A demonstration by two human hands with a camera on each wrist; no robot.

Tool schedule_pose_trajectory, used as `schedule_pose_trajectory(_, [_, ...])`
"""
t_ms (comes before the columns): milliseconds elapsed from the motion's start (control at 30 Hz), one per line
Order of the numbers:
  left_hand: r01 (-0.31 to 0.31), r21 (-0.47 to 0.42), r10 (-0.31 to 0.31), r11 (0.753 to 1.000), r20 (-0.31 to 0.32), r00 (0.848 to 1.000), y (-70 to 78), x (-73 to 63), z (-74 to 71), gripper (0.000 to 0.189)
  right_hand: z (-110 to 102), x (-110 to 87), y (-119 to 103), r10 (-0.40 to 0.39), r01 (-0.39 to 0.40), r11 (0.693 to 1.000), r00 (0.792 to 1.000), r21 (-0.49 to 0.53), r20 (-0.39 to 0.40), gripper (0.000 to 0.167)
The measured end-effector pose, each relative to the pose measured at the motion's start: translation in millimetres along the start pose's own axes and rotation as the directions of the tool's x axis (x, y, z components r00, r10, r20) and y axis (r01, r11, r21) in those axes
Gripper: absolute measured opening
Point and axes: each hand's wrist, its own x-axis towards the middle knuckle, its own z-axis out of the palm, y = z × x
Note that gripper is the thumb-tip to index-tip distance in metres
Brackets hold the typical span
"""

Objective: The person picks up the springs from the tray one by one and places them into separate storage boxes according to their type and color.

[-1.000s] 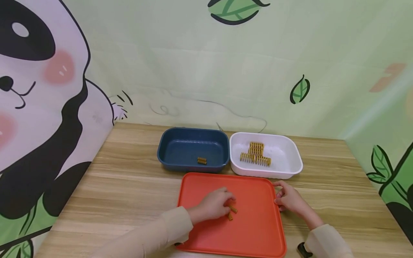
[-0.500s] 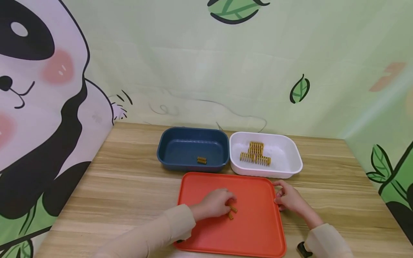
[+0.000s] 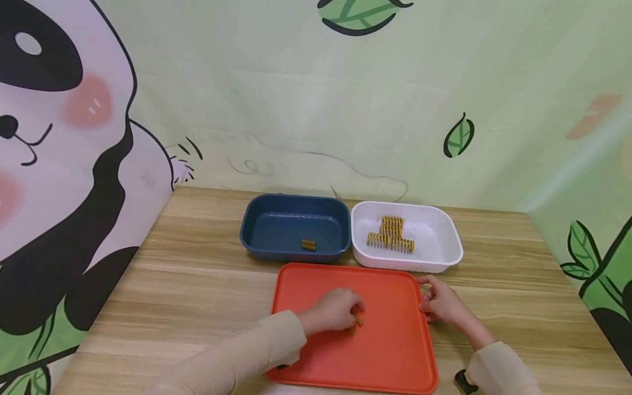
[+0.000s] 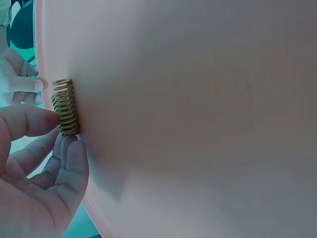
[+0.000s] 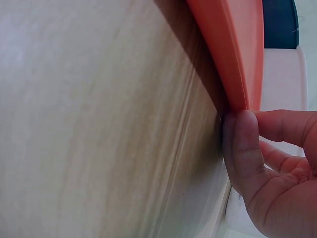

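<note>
On the red tray (image 3: 390, 356), my left hand (image 3: 337, 310) reaches over two small brass-coloured coil springs (image 3: 359, 321), partly hidden by its fingers. Seen from the left wrist, the thumb and fingers pinch the near end of a spring (image 4: 67, 115), and a second spring's coils (image 4: 62, 84) show just beyond it. My right hand (image 3: 443, 303) holds the tray's right edge near its far corner. In the right wrist view its fingertips (image 5: 246, 131) pinch the tray's rim (image 5: 233, 59).
Behind the tray, a dark blue bin (image 3: 276, 253) with small springs (image 3: 308, 244) stands beside a white bin (image 3: 434, 258) holding several larger springs (image 3: 392, 236). Everything is on a wood-grain table (image 3: 197, 263) against a printed cloth backdrop (image 3: 296, 109). A black strap (image 3: 465, 382) shows at the right sleeve.
My left hand has shifted slightly right over the springs, so its fingers now cover more of them. The right hand stays on the tray edge.
</note>
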Motion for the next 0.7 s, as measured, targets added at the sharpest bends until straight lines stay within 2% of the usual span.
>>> schedule_pose_trajectory(400, [0.018,0.050,-0.018,0.999,-0.008,1.000,-1.0,0.0,2.2,0.020,-0.1,-0.1,-0.2,0.001,-0.001,1.000,1.000,-0.001,0.001,0.051])
schedule_pose_trajectory(700, [-0.001,0.009,0.001,1.000,0.000,1.000,-6.0,1.5,4.3,0.019,0.0,0.3,0.5,0.000,0.000,1.000,1.000,0.004,0.001,0.052])
